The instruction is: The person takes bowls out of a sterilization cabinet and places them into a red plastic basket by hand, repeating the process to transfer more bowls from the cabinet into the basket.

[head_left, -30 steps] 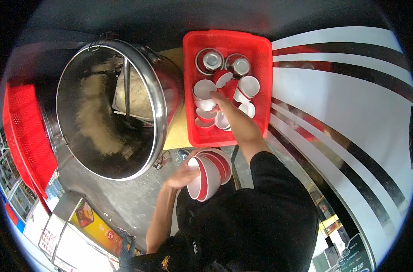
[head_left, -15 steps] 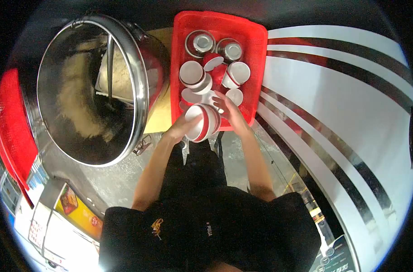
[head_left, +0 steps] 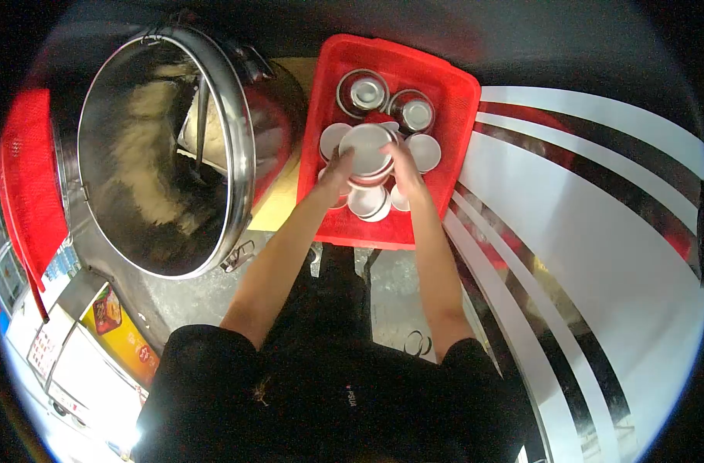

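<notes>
A stack of white and red bowls [head_left: 365, 151] is held over the middle of the red basket [head_left: 312, 226]. My left hand [head_left: 336, 173] grips the stack at its left side, and my right hand [head_left: 402, 163] grips it at the right. More white bowls lie around and below the stack, among them one at the right [head_left: 424, 153] and a few nearer me [head_left: 367, 202]. Two metal bowls, one at the left [head_left: 367, 92] and one at the right [head_left: 416, 116], rest at the basket's far end.
Left of the basket is a large steel drum [head_left: 242, 147] with a pale block and a dark rod inside. A yellow board [head_left: 272, 208] lies between them. Another red basket [head_left: 35, 181] is at the far left. A striped white panel [head_left: 599, 201] runs along the right.
The bowl stack has moved from near my body to above the basket. My right hand has left the bowls in the basket and now holds the stack with my left hand. The view has shifted.
</notes>
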Tool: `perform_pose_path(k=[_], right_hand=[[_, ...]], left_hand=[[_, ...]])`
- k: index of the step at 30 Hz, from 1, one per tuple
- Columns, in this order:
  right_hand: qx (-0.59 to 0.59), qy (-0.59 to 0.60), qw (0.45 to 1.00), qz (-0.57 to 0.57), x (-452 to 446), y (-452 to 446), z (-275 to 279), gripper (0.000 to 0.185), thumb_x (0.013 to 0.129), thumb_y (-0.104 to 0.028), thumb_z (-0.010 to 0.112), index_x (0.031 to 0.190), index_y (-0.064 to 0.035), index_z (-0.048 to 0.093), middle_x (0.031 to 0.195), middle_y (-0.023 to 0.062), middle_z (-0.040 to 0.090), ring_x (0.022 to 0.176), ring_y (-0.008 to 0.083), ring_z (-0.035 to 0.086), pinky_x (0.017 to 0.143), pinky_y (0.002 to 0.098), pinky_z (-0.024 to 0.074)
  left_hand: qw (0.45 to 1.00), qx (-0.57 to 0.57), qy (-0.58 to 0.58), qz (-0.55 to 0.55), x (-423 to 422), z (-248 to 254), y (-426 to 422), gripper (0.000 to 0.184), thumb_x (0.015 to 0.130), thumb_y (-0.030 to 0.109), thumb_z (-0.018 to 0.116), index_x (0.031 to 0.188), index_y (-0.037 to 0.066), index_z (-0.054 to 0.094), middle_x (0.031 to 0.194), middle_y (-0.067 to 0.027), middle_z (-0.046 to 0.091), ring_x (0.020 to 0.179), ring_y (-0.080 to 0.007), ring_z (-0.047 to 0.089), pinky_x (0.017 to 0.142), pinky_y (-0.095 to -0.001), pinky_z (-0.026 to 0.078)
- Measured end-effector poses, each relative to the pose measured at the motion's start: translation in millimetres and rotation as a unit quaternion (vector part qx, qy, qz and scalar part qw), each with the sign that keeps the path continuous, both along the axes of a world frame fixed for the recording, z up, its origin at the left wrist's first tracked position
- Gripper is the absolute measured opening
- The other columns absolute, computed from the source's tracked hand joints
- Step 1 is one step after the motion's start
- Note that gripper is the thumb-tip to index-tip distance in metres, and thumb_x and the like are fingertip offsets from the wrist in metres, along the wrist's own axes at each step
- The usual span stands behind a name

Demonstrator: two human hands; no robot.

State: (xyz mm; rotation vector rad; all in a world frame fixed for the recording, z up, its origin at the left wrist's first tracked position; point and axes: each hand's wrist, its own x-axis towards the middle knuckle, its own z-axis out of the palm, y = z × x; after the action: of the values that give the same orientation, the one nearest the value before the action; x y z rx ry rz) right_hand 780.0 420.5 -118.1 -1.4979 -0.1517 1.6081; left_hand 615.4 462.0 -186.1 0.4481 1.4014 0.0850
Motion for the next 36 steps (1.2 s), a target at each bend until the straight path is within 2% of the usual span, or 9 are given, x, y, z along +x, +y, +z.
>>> perform_pose_path(k=[3, 6, 7, 10, 14, 20, 24, 31, 36], right_hand=[[-0.018, 0.178, 0.977, -0.119, 9.0, 12.0, -69.4, 0.049, 0.08, -0.027, 0.053, 0.124, -0.0038, 0.051, 0.117, 0.0126, 0.059, 0.109, 0.0255, 0.056, 0.095, 0.0438, 0.044], [0.023, 0.277, 0.935, -0.219, 0.3, 34.3, -82.7, 0.05, 0.081, -0.024, 0.049, 0.126, -0.0027, 0.048, 0.119, 0.0153, 0.058, 0.111, 0.0288, 0.056, 0.095, 0.0466, 0.0451], [0.039, 0.284, 0.925, -0.249, -4.6, 40.2, -84.5, 0.049, 0.08, -0.024, 0.049, 0.125, -0.003, 0.048, 0.119, 0.0153, 0.058, 0.111, 0.0286, 0.056, 0.095, 0.0465, 0.046], [0.084, 0.292, 0.907, -0.293, -16.6, 49.3, -104.9, 0.043, 0.082, -0.02, 0.048, 0.122, -0.0034, 0.047, 0.119, 0.0147, 0.056, 0.107, 0.0274, 0.057, 0.092, 0.0476, 0.0489], [0.07, 0.259, 0.923, -0.276, -22.8, 47.3, -127.8, 0.032, 0.09, -0.011, 0.047, 0.122, -0.007, 0.044, 0.114, 0.009, 0.055, 0.101, 0.0246, 0.058, 0.082, 0.0489, 0.0529], [0.006, 0.029, 0.965, -0.262, -32.3, 45.6, -152.9, 0.045, 0.091, -0.01, 0.055, 0.131, -0.0148, 0.034, 0.122, 0.0082, 0.052, 0.1, 0.0202, 0.057, 0.058, 0.0353, 0.0508], [-0.053, -0.131, 0.969, -0.201, -46.6, 38.8, -160.7, 0.041, 0.088, -0.012, 0.059, 0.125, -0.0064, 0.044, 0.115, 0.0126, 0.056, 0.101, 0.0226, 0.059, 0.065, 0.0385, 0.0517], [-0.065, -0.198, 0.951, -0.227, -58.2, 30.5, -140.4, 0.041, 0.082, -0.012, 0.064, 0.116, 0.0034, 0.048, 0.107, 0.0181, 0.059, 0.101, 0.0313, 0.058, 0.091, 0.0404, 0.0439], [-0.065, -0.266, 0.948, -0.161, -57.9, 23.8, -155.2, 0.04, 0.082, -0.009, 0.061, 0.117, 0.0033, 0.044, 0.108, 0.022, 0.058, 0.103, 0.0339, 0.058, 0.09, 0.0423, 0.0435]], left_hand=[[0.958, 0.226, 0.109, -0.137, 18.3, -39.1, 35.1, 0.062, 0.09, 0.041, 0.054, 0.139, 0.006, 0.037, 0.142, -0.0228, 0.04, 0.126, -0.0385, 0.046, 0.106, -0.0467, 0.036], [0.912, 0.306, 0.092, -0.256, 35.6, 3.5, 80.6, 0.062, 0.09, 0.045, 0.051, 0.137, 0.006, 0.041, 0.142, -0.0244, 0.04, 0.129, -0.0381, 0.043, 0.104, -0.0512, 0.036], [0.844, 0.362, 0.187, -0.349, 39.4, -1.4, 89.2, 0.064, 0.089, 0.045, 0.05, 0.139, 0.007, 0.038, 0.138, -0.0249, 0.044, 0.124, -0.0408, 0.047, 0.101, -0.0551, 0.037], [0.801, 0.373, 0.237, -0.403, 59.9, 23.1, 109.9, 0.058, 0.088, 0.042, 0.051, 0.131, 0.004, 0.046, 0.124, -0.0295, 0.053, 0.116, -0.0426, 0.052, 0.099, -0.0503, 0.04], [0.776, 0.34, 0.275, -0.454, 72.0, 5.9, 112.7, 0.056, 0.09, 0.04, 0.048, 0.135, 0.009, 0.038, 0.123, -0.0296, 0.05, 0.114, -0.0457, 0.053, 0.094, -0.0573, 0.042], [0.757, 0.332, 0.319, -0.463, 69.3, -21.9, 106.4, 0.05, 0.092, 0.043, 0.044, 0.13, 0.01, 0.042, 0.12, -0.0285, 0.052, 0.109, -0.0453, 0.056, 0.09, -0.0564, 0.044], [0.739, 0.366, 0.32, -0.467, 59.0, -32.4, 95.1, 0.049, 0.094, 0.043, 0.04, 0.131, 0.012, 0.044, 0.124, -0.0271, 0.052, 0.108, -0.0464, 0.056, 0.091, -0.0554, 0.045], [0.722, 0.341, 0.317, -0.512, 49.7, -34.2, 93.2, 0.057, 0.093, 0.048, 0.04, 0.135, 0.009, 0.043, 0.121, -0.0276, 0.055, 0.109, -0.0435, 0.057, 0.094, -0.0521, 0.044], [0.81, 0.346, 0.261, -0.396, 33.3, -70.1, 75.1, 0.072, 0.084, 0.06, 0.05, 0.13, 0.005, 0.048, 0.12, -0.0281, 0.056, 0.113, -0.0451, 0.053, 0.096, -0.0505, 0.043]])
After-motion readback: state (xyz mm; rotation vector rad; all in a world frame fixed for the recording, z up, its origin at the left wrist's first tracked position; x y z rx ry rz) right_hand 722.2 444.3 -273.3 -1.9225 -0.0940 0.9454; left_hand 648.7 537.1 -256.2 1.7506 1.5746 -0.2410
